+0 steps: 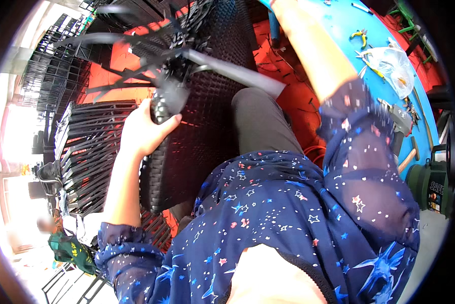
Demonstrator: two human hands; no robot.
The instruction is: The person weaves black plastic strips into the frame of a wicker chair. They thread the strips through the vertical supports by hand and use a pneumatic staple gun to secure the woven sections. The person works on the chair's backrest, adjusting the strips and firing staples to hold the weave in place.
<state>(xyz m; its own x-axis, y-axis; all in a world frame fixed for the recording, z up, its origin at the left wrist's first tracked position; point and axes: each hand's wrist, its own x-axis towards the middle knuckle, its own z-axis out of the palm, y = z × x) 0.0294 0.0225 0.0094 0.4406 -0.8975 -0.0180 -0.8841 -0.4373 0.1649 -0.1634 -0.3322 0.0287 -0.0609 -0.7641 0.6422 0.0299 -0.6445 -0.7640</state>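
A black woven panel (207, 131), made of flat plastic strips, stands tilted against my left side and leg. My left hand (142, 130) is closed on its left edge, with the thumb on the near face and the fingers partly hidden behind. Long loose black strips (237, 76) fan out in a bunch from the panel's upper part, some smeared by motion. My right forearm (313, 50) stretches up past the panel's right side to the top edge of the picture, where the hand is cut off.
At right stands a blue table (339, 30) with yellow-handled pliers (360, 38), a clear plastic bag (393, 68) and a pen (361, 8). A green case (430, 186) is beside it. Black frames (60, 66) stack up at left. Scraps litter the red floor (283, 55).
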